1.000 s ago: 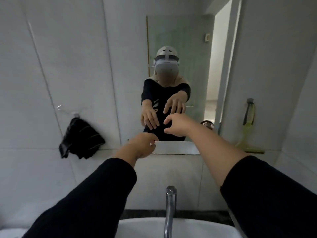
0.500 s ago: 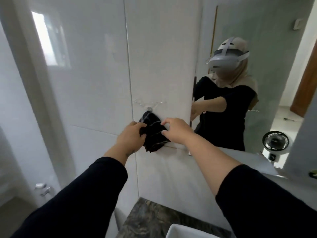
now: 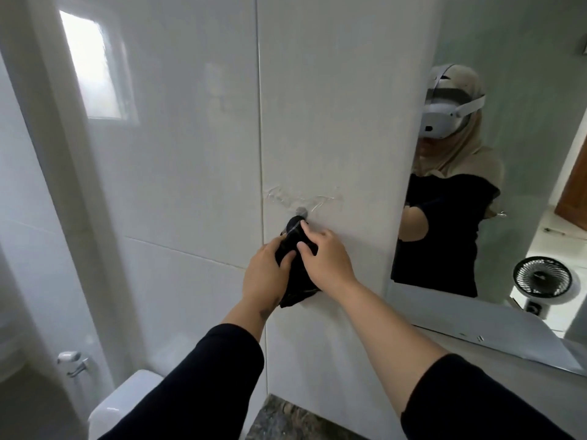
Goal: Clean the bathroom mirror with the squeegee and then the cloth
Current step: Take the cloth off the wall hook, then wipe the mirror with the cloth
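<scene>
cloth (image 3: 293, 274) apparently on hook (image 3: 301, 212), mirror (image 3: 508, 154) right of it

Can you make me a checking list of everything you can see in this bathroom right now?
Surface: white tiled wall, glossy; speckled stone counter at bottom.
Job's things: black cloth hanging from a clear wall hook; mirror at right; squeegee not in view.
Clutter: nothing seen.
Grippers: left hand and right hand both grip the cloth.
Cables: nothing seen.
Surroundings: toilet tank, frosted window, small fan reflected in the mirror.
</scene>
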A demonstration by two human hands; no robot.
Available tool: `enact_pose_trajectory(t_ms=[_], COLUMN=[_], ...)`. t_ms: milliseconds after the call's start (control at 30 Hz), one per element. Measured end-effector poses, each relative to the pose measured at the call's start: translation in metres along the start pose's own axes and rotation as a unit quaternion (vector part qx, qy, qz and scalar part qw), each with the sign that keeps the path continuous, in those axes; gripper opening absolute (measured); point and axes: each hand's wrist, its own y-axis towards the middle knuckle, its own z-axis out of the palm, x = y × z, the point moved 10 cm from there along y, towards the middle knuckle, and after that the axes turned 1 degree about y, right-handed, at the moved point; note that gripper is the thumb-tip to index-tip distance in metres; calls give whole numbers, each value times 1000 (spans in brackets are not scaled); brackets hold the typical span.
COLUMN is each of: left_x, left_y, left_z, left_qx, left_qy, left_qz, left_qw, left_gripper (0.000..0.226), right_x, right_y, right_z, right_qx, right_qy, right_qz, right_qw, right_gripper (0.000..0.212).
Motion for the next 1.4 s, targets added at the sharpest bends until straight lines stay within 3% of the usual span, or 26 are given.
enact_pose_trajectory(t_ms=[100, 367, 500, 600, 733, 867, 967, 1100, 1267, 1400], left_x=[-11, -106, -171, -216, -272, -307, -312, -324, -330, -327], left_y=[-5, -21, -26, -26, -24, -4, 25, 45, 55, 56], left_z=[-6, -36, -31, -27, -28, -40, -41, -16, 15, 19], left_qx=[6, -21, 9, 14, 27, -13, -85, -81, -78, -99], left_qy=[-42, -208, -288, -269, -246, -230, -93, -7, 63, 66], left_qz=[1, 58, 85, 124, 191, 231, 229, 247, 232, 228], left_qw=[999, 976, 954, 955, 950, 945, 965, 966, 968, 966], left_gripper=[20, 17, 19, 21, 25, 33, 45, 65, 91, 97], right_x=[4, 47, 62, 63, 77, 117, 154, 207, 241, 226], right_y=[-4, -17, -22, -28, -34, -26, -9, 28, 80, 94], right_z=[-5, -78, -144, -193, -262, -332, -377, -418, -402, -377], right_qx=[-3, -16, -79, -138, -227, -308, -368, -433, -413, -429], right_qy=[45, 134, 139, 103, -26, -212, -313, -376, -469, -532], right_qz=[-7, -83, -116, -118, -137, -157, -154, -152, -158, -191], right_qw=[999, 987, 980, 978, 964, 914, 862, 805, 765, 704], right_gripper=[47, 42, 43, 43, 43, 45, 55, 72, 82, 72])
